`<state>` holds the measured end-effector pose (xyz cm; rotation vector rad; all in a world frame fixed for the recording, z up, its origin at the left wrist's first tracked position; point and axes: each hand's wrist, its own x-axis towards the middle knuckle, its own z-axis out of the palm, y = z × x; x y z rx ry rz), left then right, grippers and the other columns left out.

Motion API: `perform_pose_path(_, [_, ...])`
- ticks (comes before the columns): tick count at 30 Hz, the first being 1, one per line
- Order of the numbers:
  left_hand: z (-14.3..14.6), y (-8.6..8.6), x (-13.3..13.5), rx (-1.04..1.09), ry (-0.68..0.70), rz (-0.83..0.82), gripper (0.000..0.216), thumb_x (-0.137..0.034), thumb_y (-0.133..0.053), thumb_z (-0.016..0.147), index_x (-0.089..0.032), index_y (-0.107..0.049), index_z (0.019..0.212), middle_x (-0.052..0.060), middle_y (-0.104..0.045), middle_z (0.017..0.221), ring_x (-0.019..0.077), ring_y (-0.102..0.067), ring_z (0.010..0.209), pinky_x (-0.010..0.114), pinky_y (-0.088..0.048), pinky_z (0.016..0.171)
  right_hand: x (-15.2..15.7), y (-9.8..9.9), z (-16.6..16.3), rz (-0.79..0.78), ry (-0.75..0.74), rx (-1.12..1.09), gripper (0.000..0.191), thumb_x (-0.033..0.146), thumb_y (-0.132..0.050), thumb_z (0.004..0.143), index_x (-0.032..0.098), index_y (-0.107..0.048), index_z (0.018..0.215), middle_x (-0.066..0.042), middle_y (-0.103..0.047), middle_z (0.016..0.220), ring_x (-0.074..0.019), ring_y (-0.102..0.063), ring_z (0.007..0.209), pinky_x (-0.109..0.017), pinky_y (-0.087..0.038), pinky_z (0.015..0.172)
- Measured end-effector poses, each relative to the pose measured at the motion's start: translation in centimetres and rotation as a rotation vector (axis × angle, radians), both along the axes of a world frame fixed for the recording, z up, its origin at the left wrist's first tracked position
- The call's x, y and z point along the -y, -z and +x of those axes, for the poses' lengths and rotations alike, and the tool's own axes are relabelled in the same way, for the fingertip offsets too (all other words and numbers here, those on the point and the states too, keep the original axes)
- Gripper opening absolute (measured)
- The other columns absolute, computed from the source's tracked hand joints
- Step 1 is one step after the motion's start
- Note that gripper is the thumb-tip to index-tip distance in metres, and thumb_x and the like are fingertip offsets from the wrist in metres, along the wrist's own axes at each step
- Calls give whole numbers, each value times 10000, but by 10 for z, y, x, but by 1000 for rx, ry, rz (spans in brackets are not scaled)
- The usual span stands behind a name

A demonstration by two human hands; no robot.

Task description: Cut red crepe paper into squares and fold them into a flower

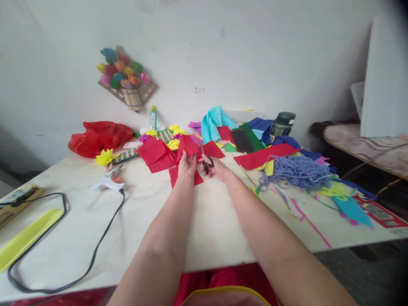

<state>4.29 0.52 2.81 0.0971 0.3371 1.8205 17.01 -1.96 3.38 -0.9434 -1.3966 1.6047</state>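
Note:
My left hand [188, 167] is closed on a piece of red paper [187, 145], which stands up from its fingers. In my right hand [213, 166] is a pair of scissors [208, 165] with black handles, its blades pointing up and away, close to the red paper. More red sheets [156, 154] lie flat on the table to the left of and beneath my left hand. Whether the blades touch the paper I cannot tell.
A white glue gun [109, 182] with a black cord lies at left, near yellow paper flowers [105, 157]. Blue-purple yarn [296, 171] is heaped at right, before a dark jar [283, 124]. A black phone [242, 140] rests on coloured paper at the back.

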Motion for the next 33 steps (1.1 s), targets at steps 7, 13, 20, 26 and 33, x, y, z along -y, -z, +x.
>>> perform_pose_path(7, [-3,0,1,37,18,63,229,-178,-428,901,-129,-569,1075,87,-699,891,135,-667,850,266,-515,829,4,-1,-7,31,-32,48,425,556,-538,778,152,-565,909,9,-573,572,-96,-533,439,-183,-367,342])
perform_pose_path(13, [-2,2,1,2,32,69,236,-211,-416,908,-126,-578,1057,78,-696,832,133,-673,788,235,-526,758,8,-1,-12,69,-33,64,448,583,-565,739,154,-559,865,12,-573,582,-90,-532,437,-175,-360,323])
perform_pose_path(20, [-1,-1,1,-50,43,-14,244,-240,-404,913,-130,-576,1047,59,-680,745,125,-665,694,226,-523,692,5,4,-14,90,-17,51,485,615,-563,716,154,-570,866,27,-545,553,-84,-513,409,-175,-339,299])
perform_pose_path(26, [0,-4,3,-71,51,-55,224,-242,-413,910,-127,-588,989,50,-665,709,120,-653,672,227,-517,688,4,6,-15,95,13,51,457,610,-571,710,159,-542,775,33,-529,537,-75,-497,395,-169,-309,291])
perform_pose_path(33, [2,-7,7,-73,43,-57,213,-223,-424,905,-122,-601,966,46,-666,716,91,-634,638,178,-503,679,6,7,-16,119,33,59,462,621,-584,687,170,-483,688,40,-512,529,-66,-493,403,-160,-290,293])
